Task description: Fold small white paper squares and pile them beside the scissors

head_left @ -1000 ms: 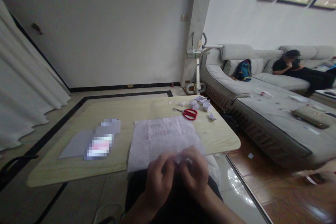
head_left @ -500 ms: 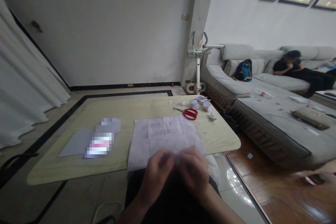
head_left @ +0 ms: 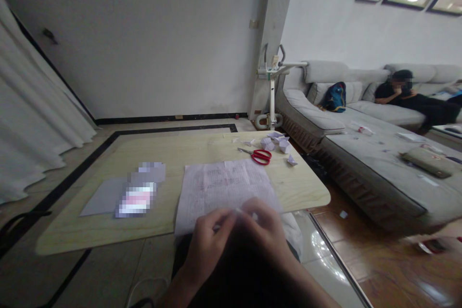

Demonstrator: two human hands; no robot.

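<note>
My left hand [head_left: 209, 238] and my right hand [head_left: 270, 228] meet fingertip to fingertip above the near edge of the table. Pinched between them is a small white piece of paper [head_left: 238, 211], mostly hidden by the fingers. Beneath and beyond the hands lies a large creased sheet of lined paper [head_left: 220, 180] with writing on it, hanging over the edge. Red-handled scissors [head_left: 260, 156] rest just past its far right corner. Several folded paper shapes [head_left: 267, 144] sit behind the scissors, and a smaller folded paper piece [head_left: 291, 160] lies to their right.
On the left of the wooden table [head_left: 104, 231] are white sheets [head_left: 101, 197] beside a blurred-out bright item [head_left: 136, 198]. A grey sofa [head_left: 375, 173] stands to the right, with a backpack [head_left: 335, 97] and a seated person [head_left: 404, 94]. White exercise equipment [head_left: 272, 91] stands behind.
Both hands have shifted slightly, their fingertips still together. More of the white paper shows at the fingertips. Things on the table have stayed put.
</note>
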